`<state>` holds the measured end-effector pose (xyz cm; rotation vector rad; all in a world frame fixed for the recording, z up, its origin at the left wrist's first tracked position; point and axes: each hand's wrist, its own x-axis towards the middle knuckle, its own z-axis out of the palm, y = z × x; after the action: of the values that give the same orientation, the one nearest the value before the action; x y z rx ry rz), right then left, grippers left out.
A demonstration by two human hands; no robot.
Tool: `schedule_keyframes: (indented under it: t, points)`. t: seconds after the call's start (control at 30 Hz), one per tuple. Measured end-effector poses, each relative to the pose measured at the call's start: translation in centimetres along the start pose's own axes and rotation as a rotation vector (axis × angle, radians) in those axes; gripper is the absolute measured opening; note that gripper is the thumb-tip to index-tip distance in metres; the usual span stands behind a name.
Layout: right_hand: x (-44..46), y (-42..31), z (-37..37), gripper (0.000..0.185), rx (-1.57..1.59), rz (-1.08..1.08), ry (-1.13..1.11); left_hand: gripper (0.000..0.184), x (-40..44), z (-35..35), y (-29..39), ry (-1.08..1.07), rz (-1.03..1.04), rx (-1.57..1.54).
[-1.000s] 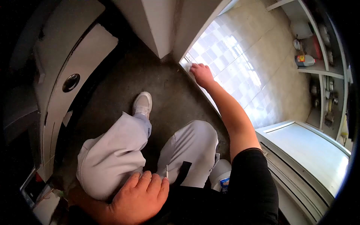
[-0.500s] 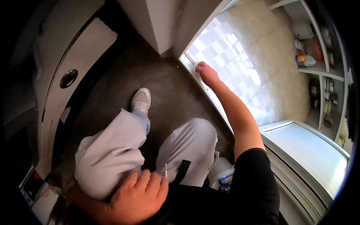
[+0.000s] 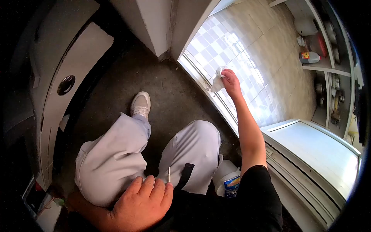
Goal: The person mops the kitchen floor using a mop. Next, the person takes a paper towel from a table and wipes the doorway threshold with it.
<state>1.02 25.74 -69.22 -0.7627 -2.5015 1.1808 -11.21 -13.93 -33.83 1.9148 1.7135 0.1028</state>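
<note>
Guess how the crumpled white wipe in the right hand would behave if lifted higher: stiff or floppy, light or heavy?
The white wipe is probably floppy, since it bunches and trails loosely from the right hand. It's likely light: it looks thin, and only the fingers pinch it.

Two hands (image 3: 145, 202) and one white cloth (image 3: 218, 84) show. There is one shoe (image 3: 140, 104), one bucket (image 3: 225, 171), one labelled bottle (image 3: 309, 57).

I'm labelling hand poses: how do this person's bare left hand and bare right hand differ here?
The bare right hand is stretched far out against the pale checkered floor; the bare left hand is close to the body.
The right pinches a crumpled white cloth; the left shows its back, fingers side by side.
</note>
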Motion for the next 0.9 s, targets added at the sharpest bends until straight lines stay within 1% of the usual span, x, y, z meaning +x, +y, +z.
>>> schedule_keyframes:
  t: [0.07,0.1,0.2,0.27,0.3,0.33,0.4,0.5,0.6,0.7,0.8,0.87,0.9]
  points:
    - [-1.4,0.5,-2.0,0.021,-0.188,-0.093,-0.040,0.030,0.2,-0.1,0.0,-0.008,-0.011,-0.004]
    - [-2.7,1.7,-2.2,0.020,-0.264,-0.044,-0.035,0.029,0.2,-0.2,-0.1,-0.010,-0.014,-0.009]
    - [-9.0,3.1,-2.1,0.023,-0.309,0.062,0.016,0.027,0.3,-0.4,-0.1,-0.005,-0.022,-0.023]
    - [-12.1,4.3,-0.6,0.025,-0.243,0.118,-0.017,0.026,0.5,-0.6,0.0,-0.001,-0.022,-0.040]
    - [-12.8,4.1,0.8,0.030,-0.199,0.072,0.011,0.027,0.5,-0.7,-0.1,-0.001,-0.018,-0.036]
    - [-13.2,4.1,1.3,0.034,-0.204,0.117,0.003,0.027,0.5,-0.8,-0.2,-0.001,-0.015,-0.032]
    - [-12.4,3.7,2.3,0.039,-0.199,0.050,0.027,0.028,0.5,-0.6,-0.2,-0.004,-0.023,-0.024]
    - [-9.5,2.2,3.4,0.037,-0.097,0.050,-0.032,0.030,0.5,0.3,-0.2,-0.005,-0.030,-0.031]
    - [-5.8,1.3,4.9,0.040,-0.107,-0.123,-0.077,0.030,0.2,0.6,-0.7,-0.013,-0.027,-0.027]
    - [-3.7,1.2,5.4,0.031,-0.213,-0.029,-0.275,0.028,0.4,0.6,-0.8,-0.019,-0.044,-0.034]
    - [-2.5,0.7,4.9,0.032,-0.151,0.176,-0.460,0.028,0.6,0.5,-1.0,-0.022,-0.039,-0.040]
    - [-2.1,0.8,5.0,0.038,-0.225,0.130,-0.518,0.029,0.6,0.3,-0.9,-0.028,-0.039,-0.042]
    - [-1.7,0.4,4.6,0.037,-0.284,0.058,-0.551,0.029,0.6,0.3,-0.8,-0.030,-0.041,-0.043]
